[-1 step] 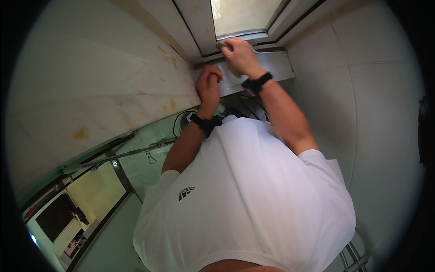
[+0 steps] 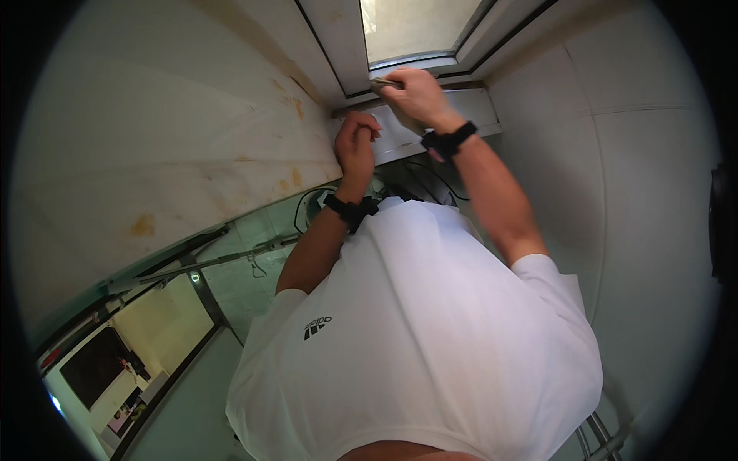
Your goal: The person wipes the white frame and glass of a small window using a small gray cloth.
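Note:
My right hand [image 2: 419, 100] is closed around a greyish-brown cloth [image 2: 412, 123], which shows at the thumb side and below the palm. It is at the lower edge of the white window frame [image 2: 350, 65], just above the white sill [image 2: 469, 111]. My left hand [image 2: 355, 142] is beside the left wall at the sill's near left end. Its fingers are curled in, and I see nothing in them. Both wrists carry black bands.
A stained pale wall [image 2: 192, 115] closes in on the left, and a light tiled wall [image 2: 646, 169] on the right. Below the sill are dark cables [image 2: 430, 175]. A metal rail [image 2: 207, 265] runs along the lower left, near a glass pane [image 2: 146, 330].
My right hand and the cloth have shifted slightly right and nearer to me, away from the window frame. My left hand has barely moved.

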`<state>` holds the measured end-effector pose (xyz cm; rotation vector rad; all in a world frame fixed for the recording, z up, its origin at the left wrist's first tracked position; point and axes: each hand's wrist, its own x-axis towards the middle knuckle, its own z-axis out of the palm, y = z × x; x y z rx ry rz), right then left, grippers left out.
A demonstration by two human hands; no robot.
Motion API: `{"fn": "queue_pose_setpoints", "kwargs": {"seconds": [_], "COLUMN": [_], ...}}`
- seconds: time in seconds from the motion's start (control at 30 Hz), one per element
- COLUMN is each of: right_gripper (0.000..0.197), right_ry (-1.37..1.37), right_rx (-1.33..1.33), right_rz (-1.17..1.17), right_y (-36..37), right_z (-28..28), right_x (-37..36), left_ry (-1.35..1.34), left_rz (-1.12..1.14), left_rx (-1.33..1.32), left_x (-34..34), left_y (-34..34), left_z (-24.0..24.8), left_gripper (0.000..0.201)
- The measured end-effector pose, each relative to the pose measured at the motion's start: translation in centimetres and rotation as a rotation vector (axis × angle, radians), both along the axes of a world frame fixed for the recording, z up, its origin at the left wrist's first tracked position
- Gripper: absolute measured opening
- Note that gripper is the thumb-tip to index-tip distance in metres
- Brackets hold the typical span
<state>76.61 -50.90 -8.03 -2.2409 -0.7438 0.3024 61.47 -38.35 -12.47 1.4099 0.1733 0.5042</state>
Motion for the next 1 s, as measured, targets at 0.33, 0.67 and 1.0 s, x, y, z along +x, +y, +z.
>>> {"fn": "queue_pose_setpoints", "kwargs": {"seconds": [0.33, 0.67, 1.0], "right_gripper": [0.034, 0.028, 0.022], "right_ry": [-0.11, 0.168, 0.809], "right_rx": [0.481, 0.524, 0.701], "right_rz": [-0.364, -0.509, -0.232], "right_y": [3.3, -0.2, -1.0], "right_z": [-3.6, -2.7, -0.4], "right_x": [-2.2, -0.2, -1.5], "left_ry": [0.028, 0.02, 0.022], "left_rz": [-0.007, 0.004, 0.013], "left_rx": [-0.013, -0.036, -0.006], "left_x": [0.0, -0.3, -0.5], "left_y": [0.0, -0.3, 0.0], "left_z": [0.4, -0.2, -0.2], "left_gripper": [0.019, 0.021, 0.02]}}
